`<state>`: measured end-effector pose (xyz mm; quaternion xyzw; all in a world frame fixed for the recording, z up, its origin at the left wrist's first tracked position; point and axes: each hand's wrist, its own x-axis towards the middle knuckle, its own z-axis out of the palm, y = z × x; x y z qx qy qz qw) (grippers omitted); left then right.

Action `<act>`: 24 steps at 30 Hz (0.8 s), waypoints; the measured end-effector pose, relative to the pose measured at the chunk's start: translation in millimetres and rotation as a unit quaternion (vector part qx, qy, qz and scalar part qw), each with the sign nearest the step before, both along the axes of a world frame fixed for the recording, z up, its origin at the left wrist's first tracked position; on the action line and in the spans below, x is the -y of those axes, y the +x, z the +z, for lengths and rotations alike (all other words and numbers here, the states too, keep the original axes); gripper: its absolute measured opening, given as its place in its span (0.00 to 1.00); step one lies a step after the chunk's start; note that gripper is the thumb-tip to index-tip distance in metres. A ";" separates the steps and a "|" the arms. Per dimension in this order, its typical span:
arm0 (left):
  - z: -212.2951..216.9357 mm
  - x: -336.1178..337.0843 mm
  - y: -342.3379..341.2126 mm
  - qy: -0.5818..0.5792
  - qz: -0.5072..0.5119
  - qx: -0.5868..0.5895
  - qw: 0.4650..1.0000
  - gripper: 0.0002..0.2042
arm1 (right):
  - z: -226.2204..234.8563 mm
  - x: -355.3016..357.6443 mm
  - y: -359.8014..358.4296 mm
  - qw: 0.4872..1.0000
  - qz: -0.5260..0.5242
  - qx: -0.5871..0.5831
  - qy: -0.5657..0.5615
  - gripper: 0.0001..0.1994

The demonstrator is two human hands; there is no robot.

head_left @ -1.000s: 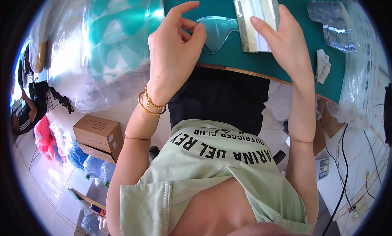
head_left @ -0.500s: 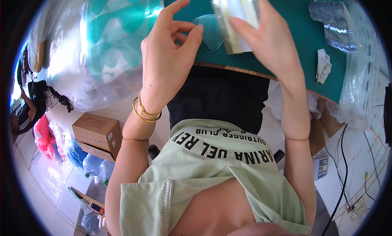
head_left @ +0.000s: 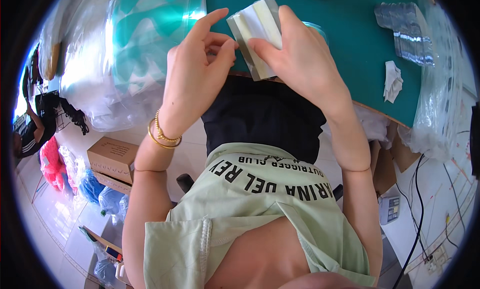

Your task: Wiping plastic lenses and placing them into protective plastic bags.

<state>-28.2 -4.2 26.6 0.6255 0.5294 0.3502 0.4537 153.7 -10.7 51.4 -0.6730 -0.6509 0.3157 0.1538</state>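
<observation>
My right hand (head_left: 305, 59) grips a flat rectangular stack (head_left: 257, 26) with cream, white and silvery grey bands, which looks like film sheets. The thumb presses on its face, and the fingers are hidden behind it. The stack tilts over the near edge of the green table. Beside its left edge is my left hand (head_left: 200, 64), with the forefinger stretched out, the thumb apart and the other fingers loosely bent; nothing shows in it. Behind my right hand, part of a clear curved piece (head_left: 316, 28) lies on the table, mostly covered.
Large clear plastic sheets (head_left: 145, 44) cover the green table's (head_left: 345, 59) left side. At the right are a pile of shiny clear strips (head_left: 407, 34), a crumpled white paper (head_left: 393, 81) and hanging plastic film (head_left: 445, 89). A cardboard box (head_left: 112, 159) and cables (head_left: 419, 199) are on the floor.
My right hand has brought the stack left and nearer to me, beside my left hand. My left hand has shifted slightly left. The clear piece is now mostly behind my right hand.
</observation>
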 end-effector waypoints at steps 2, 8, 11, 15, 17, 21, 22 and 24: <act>15.2 -5.9 -8.9 -0.024 -0.035 -0.032 0.999 0.20 | -10.3 6.7 17.0 0.999 0.002 -0.002 0.037 0.21; 37.7 -32.3 1.9 0.082 -0.154 -0.117 0.978 0.18 | 11.2 26.2 123.4 0.973 -0.185 0.084 0.113 0.21; 16.3 -42.5 25.2 0.282 -0.242 -0.206 0.905 0.21 | 23.9 35.6 138.5 0.933 -0.121 0.308 0.140 0.20; -0.2 -54.4 47.2 0.317 -0.272 -0.234 0.878 0.10 | 77.5 22.7 196.9 0.880 -0.061 0.326 0.340 0.16; 0.8 -60.0 52.5 0.329 -0.289 -0.236 0.867 0.09 | 90.9 9.2 229.8 0.886 -0.084 0.345 0.300 0.15; 21.4 -72.1 58.3 0.382 -0.296 -0.213 0.849 0.08 | 83.7 -12.9 299.9 0.922 -0.054 0.333 0.192 0.14; 35.4 -79.9 64.9 0.411 -0.293 -0.188 0.842 0.08 | 90.0 -10.2 302.1 0.919 -0.061 0.336 0.196 0.14; 61.5 -100.7 71.0 0.449 -0.253 -0.204 0.832 0.10 | 96.8 -4.3 296.5 0.915 -0.055 0.349 0.197 0.14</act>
